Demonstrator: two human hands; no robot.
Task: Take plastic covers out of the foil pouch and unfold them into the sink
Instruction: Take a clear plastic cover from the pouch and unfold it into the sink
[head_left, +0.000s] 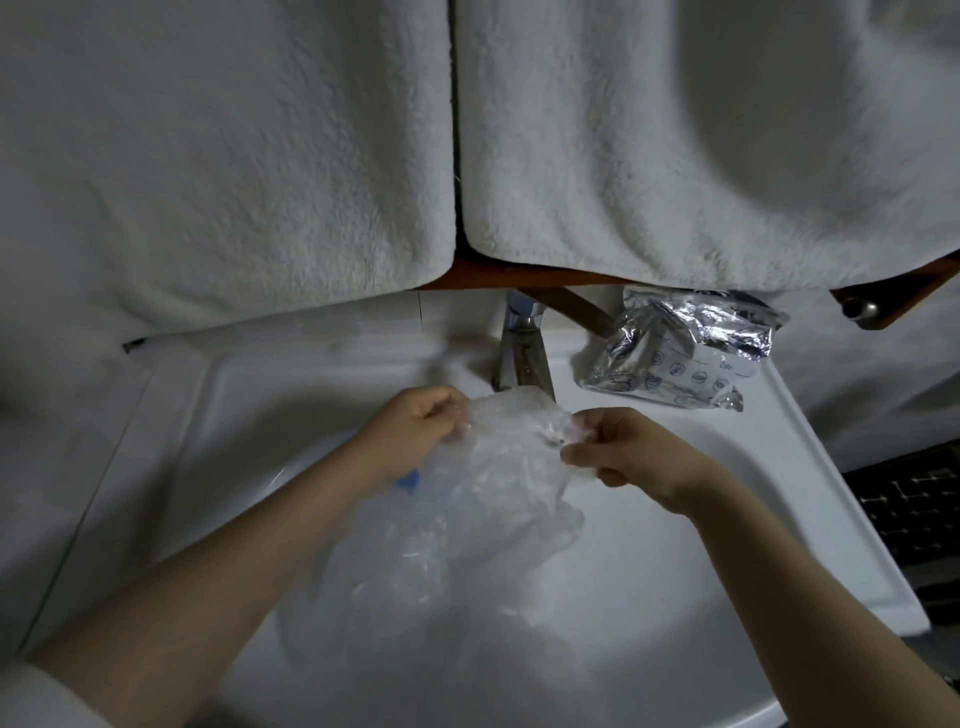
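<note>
Holding a clear plastic cover up over the sink right now, both hands on it. My left hand pinches the top edge on the left with curled fingers, and my right hand pinches the opposite corner on the right, thumb and fingers closed on the film. So the top edge runs left to right between the hands, just in front of the tap, and the rest of the sheet hangs down and toward me, crumpled and partly opened, its long axis running far to near. The lower part trails into the basin, though it's so see-through I can't tell exactly where it ends. There's a small blue bit showing under my left wrist; can't make out what it is.

Both forearms come in from the near side, angled toward each other, wrists roughly level.

The foil pouch is lying on the far right rim of the sink, just right of the tap, crinkled and open at its far end, printed side up. Two white towels hang above the far edge off a wooden rail. Something dark and grid-like sits off the right side of the sink.
</note>
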